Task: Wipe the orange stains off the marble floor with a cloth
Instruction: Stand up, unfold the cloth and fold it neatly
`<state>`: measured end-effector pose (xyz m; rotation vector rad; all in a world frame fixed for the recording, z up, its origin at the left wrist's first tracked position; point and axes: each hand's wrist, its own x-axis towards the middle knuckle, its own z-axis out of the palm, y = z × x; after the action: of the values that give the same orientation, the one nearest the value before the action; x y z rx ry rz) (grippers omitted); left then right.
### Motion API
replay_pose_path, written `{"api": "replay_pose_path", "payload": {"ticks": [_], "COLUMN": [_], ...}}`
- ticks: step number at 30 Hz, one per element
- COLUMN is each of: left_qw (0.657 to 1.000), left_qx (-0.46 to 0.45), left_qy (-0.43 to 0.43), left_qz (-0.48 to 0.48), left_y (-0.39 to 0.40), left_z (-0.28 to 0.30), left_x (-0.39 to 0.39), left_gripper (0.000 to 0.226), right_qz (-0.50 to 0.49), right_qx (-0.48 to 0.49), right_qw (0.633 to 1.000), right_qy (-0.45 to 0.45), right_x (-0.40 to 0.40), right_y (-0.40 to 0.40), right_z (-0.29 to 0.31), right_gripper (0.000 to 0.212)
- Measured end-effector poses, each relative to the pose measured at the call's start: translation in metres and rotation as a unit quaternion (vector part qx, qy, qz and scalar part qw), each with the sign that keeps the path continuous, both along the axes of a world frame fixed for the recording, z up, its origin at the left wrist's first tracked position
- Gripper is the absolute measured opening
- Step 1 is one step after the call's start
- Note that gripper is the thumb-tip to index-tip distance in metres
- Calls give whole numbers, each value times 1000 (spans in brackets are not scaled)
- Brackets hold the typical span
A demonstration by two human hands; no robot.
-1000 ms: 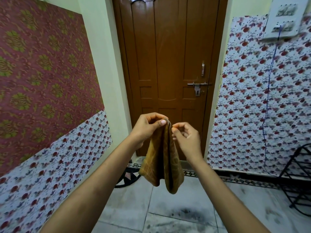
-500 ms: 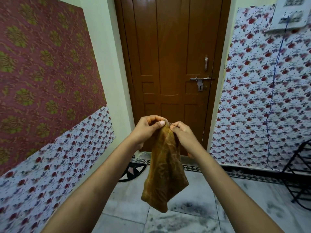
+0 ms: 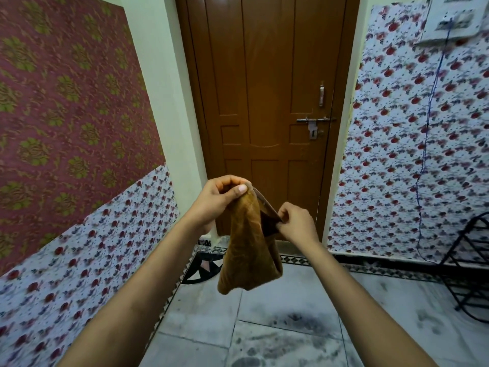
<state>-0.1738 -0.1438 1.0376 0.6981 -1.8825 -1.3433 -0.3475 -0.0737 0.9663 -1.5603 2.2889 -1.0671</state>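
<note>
A brown-orange cloth (image 3: pixel 247 250) hangs folded in the air in front of the door. My left hand (image 3: pixel 221 198) pinches its upper corner between thumb and fingers. My right hand (image 3: pixel 296 223) pinches the cloth's edge lower and to the right, so a short stretch of the hem runs between the two hands. Below lies the grey-white marble floor (image 3: pixel 285 337) with dark smudges. No orange stain shows in the visible part of the floor.
A closed brown wooden door (image 3: pixel 267 102) with a latch stands straight ahead. Patterned wallpaper covers the walls on both sides. A black wire rack (image 3: pixel 468 266) stands at the right. A blue cable (image 3: pixel 426 144) hangs down the right wall. A dark round mat (image 3: pixel 203 268) lies near the door.
My right hand has slid down and to the right along the cloth's edge, away from my left hand. The cloth has opened out a little. The view has tilted downward.
</note>
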Motion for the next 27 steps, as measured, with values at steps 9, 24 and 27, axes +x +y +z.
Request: {"api": "replay_pose_path", "payload": {"ticks": [9,24,27], "left_qw": [992,954,947], "left_qx": [56,85,91], "left_qy": [32,70,68], "left_qz": [112,278,300], "left_y": [-27,-64,-69], "left_z": [-7,-16,-23], "left_x": [20,25,28], "left_gripper": [15,13,15], "right_qz": [-5,182,189], "right_qx": [57,55,-21], "right_qw": [997,982,968], "right_qy": [42,10,-164], "right_x": [-32,-41,-36], "right_y": [9,23,24], "right_z": [-6,-11,-5], "right_gripper": [31,25,9]}}
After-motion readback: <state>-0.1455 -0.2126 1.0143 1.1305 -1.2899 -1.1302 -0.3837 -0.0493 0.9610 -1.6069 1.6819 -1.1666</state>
